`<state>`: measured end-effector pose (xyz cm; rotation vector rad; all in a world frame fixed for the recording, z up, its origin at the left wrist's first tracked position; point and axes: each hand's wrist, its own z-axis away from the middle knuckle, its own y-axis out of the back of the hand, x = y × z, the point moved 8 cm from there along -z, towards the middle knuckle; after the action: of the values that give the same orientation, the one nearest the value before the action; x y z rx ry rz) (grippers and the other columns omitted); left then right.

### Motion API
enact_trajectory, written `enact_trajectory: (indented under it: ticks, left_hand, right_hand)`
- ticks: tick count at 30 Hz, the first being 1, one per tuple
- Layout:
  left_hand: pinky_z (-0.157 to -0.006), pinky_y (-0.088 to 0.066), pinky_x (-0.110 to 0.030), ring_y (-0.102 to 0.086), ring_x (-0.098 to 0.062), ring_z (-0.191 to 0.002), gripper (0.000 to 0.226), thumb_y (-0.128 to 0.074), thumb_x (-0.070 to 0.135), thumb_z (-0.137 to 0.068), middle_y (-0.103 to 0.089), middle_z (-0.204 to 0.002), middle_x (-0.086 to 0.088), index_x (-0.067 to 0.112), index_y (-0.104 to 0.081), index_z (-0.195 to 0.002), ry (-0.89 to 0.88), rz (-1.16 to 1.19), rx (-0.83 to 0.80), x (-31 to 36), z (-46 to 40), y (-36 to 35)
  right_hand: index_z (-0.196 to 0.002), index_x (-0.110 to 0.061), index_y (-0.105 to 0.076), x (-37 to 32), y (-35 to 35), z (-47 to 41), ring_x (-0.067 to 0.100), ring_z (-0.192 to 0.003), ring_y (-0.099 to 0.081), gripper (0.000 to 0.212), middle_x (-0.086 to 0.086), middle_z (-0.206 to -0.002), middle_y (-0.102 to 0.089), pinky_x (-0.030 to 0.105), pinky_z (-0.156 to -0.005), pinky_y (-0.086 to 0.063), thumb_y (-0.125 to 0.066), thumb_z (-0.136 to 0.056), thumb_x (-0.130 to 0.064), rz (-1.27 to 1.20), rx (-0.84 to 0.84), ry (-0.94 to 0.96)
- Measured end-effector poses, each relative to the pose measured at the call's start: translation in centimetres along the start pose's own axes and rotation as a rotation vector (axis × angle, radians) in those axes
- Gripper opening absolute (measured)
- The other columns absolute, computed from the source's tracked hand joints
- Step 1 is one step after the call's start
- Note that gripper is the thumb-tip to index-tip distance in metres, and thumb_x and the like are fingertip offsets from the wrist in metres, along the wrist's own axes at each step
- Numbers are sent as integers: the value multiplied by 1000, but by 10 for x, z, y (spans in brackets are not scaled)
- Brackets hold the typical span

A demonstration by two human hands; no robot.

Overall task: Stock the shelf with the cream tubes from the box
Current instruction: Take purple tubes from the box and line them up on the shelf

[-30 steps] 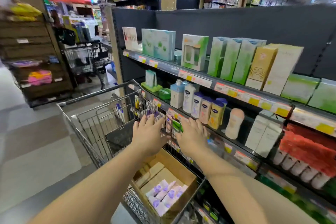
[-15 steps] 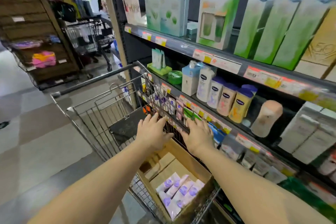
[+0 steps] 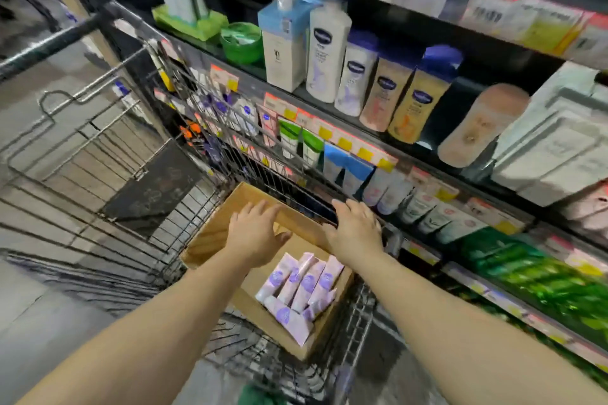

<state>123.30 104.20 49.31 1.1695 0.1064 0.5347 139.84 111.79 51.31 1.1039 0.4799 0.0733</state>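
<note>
A grey tiled floor lies left — dark store shelving with price tags fills the right.

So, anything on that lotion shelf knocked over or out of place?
Yes: one peach bottle leans tilted at the right end of the upright lotion bottles. Nothing looks spilled. The cream tubes sit in the box.

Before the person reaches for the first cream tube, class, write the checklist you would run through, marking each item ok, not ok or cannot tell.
1. Box open, flaps out of the way: ok.
2. Cream tubes visible and reachable in the box: ok.
3. Left hand free to pick, holding nothing: ok.
4. Right hand free: not ok, it rests on the cart rim.
5. Free slot on the tube shelf for these tubes: cannot tell.
6. Cart parked close against the shelf: ok.
</note>
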Motion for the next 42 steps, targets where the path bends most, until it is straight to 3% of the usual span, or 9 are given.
enact_trajectory:
  ticks: [8, 14, 18, 20, 22, 27, 31, 38, 42]
  left_hand:
    - [-106, -38, -41, -41, -31, -132, 65, -51, 54, -91, -42, -147, -7, 24, -33, -146, -66, 8, -246, -46, -62, -101]
    - [-109, -32, -35, -31, -36, -137, 59, -53, 48, -90, -45, -140, -18, 19, -42, -139, 4, 31, -421, -76, -83, -204]
    - [-76, -33, -17, -57, 0, -93, 31, -62, 25, -89, -56, -91, 3, 14, -49, -115, 67, 248, -531, -80, -80, -260]
    - [-72, -35, -20, -62, -5, -87, 27, -67, 23, -84, -61, -91, 0, 16, -55, -107, 125, 301, -503, -83, -82, -275]
    - [-75, -45, -28, -64, -24, -93, 24, -68, 29, -80, -65, -96, -6, 17, -56, -96, 156, 291, -462, -86, -85, -278]
    - [-78, -49, -29, -65, -22, -91, 33, -76, 28, -74, -65, -90, 2, 16, -59, -99, 264, 427, -479, -98, -87, -268]
    - [-64, -54, -20, -64, -12, -74, 28, -78, 15, -79, -67, -89, -2, 15, -56, -96, 348, 922, -474, -86, -85, -224]
    - [-77, -55, -30, -66, -17, -87, 34, -59, 34, -94, -70, -98, -8, 7, -62, -115, 228, 1389, -762, -23, -80, -192]
    - [-69, -45, -23, -58, -14, -77, 21, -61, 28, -93, -64, -93, -4, 11, -60, -106, 333, 1046, -533, -48, -101, -232]
  right_hand:
    - [-131, -23, -47, 18, -100, -31, 29, -130, -37, 40, 5, -135, -49, 43, -107, -33, -52, -93, -37, -63, -102, -168]
    - [-138, -23, -45, 41, -185, -29, 29, -127, -43, 48, 8, -135, -51, 37, -105, -35, -53, -93, -37, -85, -226, -269]
    - [-137, -24, -46, 51, -221, -32, 27, -126, -46, 47, 6, -135, -53, 38, -106, -34, -51, -93, -40, -86, -250, -267]
    - [-136, -25, -47, 54, -230, -33, 27, -126, -45, 45, 5, -135, -53, 37, -105, -34, -50, -94, -38, -92, -258, -283]
    - [-137, -26, -46, 54, -233, -34, 26, -128, -44, 45, 4, -135, -52, 37, -104, -34, -50, -94, -36, -110, -255, -286]
    - [-137, -29, -44, 45, -227, -32, 26, -125, -46, 41, 3, -134, -53, 36, -102, -36, -48, -96, -34, -186, -309, -344]
    - [-136, -29, -44, 27, -225, -33, 19, -113, -54, 44, -6, -128, -57, 23, -74, -34, -55, -94, -37, -410, -475, -384]
    - [-96, -20, -57, 31, -214, -47, 15, -87, -64, 27, -5, -91, -68, 32, -77, -53, -74, -76, -16, -718, -369, -487]
    - [-96, -29, -61, 71, -219, -42, 20, -90, -67, 46, -9, -93, -72, 42, -81, -56, -75, -59, -52, -662, -291, -553]
